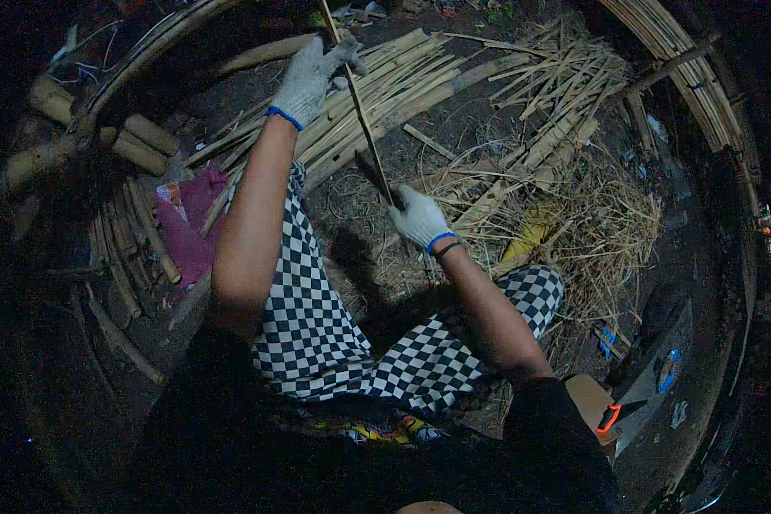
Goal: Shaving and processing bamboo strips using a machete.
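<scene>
A long, thin bamboo strip (365, 122) runs from the top edge down toward my lap. My left hand (307, 84), in a white knit glove with a blue cuff, is closed around its upper part. Lower down, my right hand (421, 220), gloved the same way, is closed on what looks like a knife with a dark blade (372, 174). The blade lies against the lower end of the strip; its handle is hidden in my glove. Beyond my hands, a heap of split bamboo strips (384, 92) lies on the ground.
Curly bamboo shavings (604, 227) pile up beside my right knee, with a yellow scrap (527, 236) among them. Cut bamboo pieces (141, 146) and a purple cloth or bag (184, 218) lie to the left. An orange-handled saw (609, 418) rests at the lower right.
</scene>
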